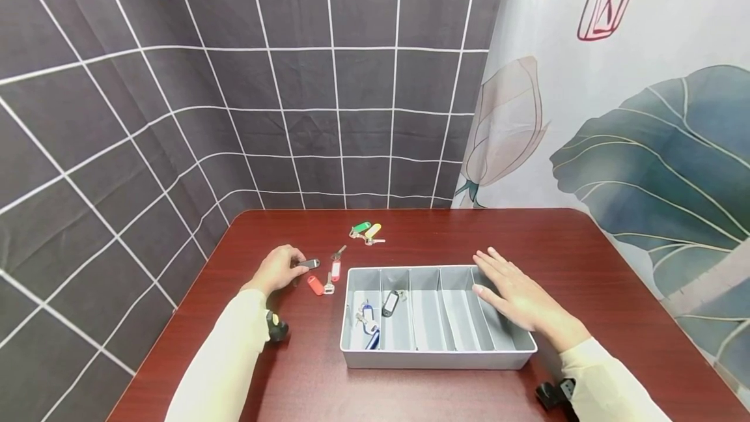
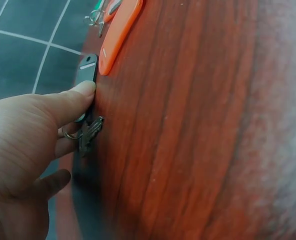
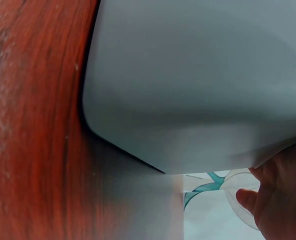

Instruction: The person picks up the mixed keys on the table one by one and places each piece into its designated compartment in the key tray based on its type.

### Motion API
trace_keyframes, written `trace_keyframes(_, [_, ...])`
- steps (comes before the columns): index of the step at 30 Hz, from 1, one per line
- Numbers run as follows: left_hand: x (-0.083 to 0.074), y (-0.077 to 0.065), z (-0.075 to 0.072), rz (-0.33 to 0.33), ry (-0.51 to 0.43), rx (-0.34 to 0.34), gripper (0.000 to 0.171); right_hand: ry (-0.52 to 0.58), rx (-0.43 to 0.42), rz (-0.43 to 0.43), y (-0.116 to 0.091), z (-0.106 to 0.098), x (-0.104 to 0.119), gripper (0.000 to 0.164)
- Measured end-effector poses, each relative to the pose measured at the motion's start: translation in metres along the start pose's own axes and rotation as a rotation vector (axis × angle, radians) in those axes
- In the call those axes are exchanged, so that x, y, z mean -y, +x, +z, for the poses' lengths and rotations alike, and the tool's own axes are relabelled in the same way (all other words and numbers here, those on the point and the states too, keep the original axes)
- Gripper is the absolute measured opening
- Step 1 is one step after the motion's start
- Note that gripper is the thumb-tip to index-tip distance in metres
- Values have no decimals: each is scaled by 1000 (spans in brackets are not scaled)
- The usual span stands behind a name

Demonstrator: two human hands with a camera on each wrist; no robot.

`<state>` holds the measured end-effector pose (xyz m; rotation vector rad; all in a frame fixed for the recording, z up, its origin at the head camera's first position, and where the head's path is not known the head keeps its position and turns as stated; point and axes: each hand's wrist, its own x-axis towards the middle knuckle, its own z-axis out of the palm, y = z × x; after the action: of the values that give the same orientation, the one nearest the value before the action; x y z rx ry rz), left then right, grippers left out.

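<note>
My left hand (image 1: 280, 269) pinches a black key tag (image 2: 88, 66) between thumb and fingers, just above the table. A ring with keys (image 2: 91, 131) hangs from that tag beside the fingers. Straight-fingered, my right hand (image 1: 521, 293) lies over the right rim of a grey divided tray (image 1: 442, 361). Blue key tags (image 1: 368, 313) with keys lie in the tray's leftmost compartment. Another black key tag (image 1: 390, 303) with a key is in the compartment beside it. Two red key tags, one at the front (image 1: 316, 285) and one behind (image 1: 336, 270), lie with keys right of my left hand.
Farther back on the red-brown table (image 1: 469, 233) lie a green key tag (image 1: 361, 227) and a yellow key tag (image 1: 373, 230) with their keys. A dark gridded curtain (image 1: 305, 83) and a white printed curtain (image 1: 539, 38) hang behind the table.
</note>
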<state>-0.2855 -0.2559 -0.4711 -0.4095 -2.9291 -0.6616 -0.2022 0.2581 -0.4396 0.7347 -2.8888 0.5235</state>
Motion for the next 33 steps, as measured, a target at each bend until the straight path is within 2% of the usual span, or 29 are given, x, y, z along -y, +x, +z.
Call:
trace_keyframes(6, [-2, -2, 8, -56, -66, -48, 14, -4, -7, 5, -1, 0, -2, 68])
trace_keyframes(11, [0, -6, 15, -69, -82, -76, 13, 1, -21, -16, -3, 2, -1, 68])
trace_keyframes(20, [4, -12, 18, -49, -94, -188, 14, -3, -24, -12, -2, 1, 1, 67])
trace_keyframes(24, [6, -14, 20, -44, -89, -213, 15, -4, -29, -16, -2, 3, 2, 67])
trace_keyframes(33, [10, -14, 23, 25, -112, -263, 12, -14, -20, -7, -3, 2, 2, 70])
